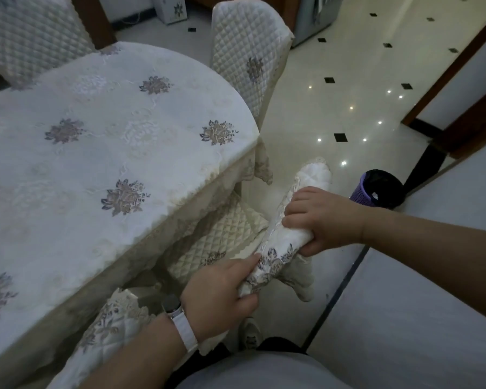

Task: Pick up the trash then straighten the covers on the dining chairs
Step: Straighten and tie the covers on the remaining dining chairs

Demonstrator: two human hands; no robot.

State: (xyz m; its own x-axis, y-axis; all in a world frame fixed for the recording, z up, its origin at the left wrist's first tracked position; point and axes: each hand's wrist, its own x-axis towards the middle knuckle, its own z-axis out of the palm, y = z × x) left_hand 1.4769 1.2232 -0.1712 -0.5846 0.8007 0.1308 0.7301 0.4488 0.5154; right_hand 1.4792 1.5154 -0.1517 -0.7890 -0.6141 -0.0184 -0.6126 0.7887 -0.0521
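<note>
1. The chair cover (277, 258) is cream satin, lace-edged with grey-mauve embroidered flowers, bunched along the chair's top rail just right of the table.
2. The left hand (219, 290) grips its near end, fingers curled beneath and thumb on top.
3. The right hand (323, 220) grips farther along, fingers pressed together and wrapped over the fabric.
4. The diamond-quilted seat cushion (222, 234) sits below, partly under the floral tablecloth (96, 141).
5. A purple woven bin (361, 192) with a black liner stands on the glossy tiled floor (334, 108).
</note>
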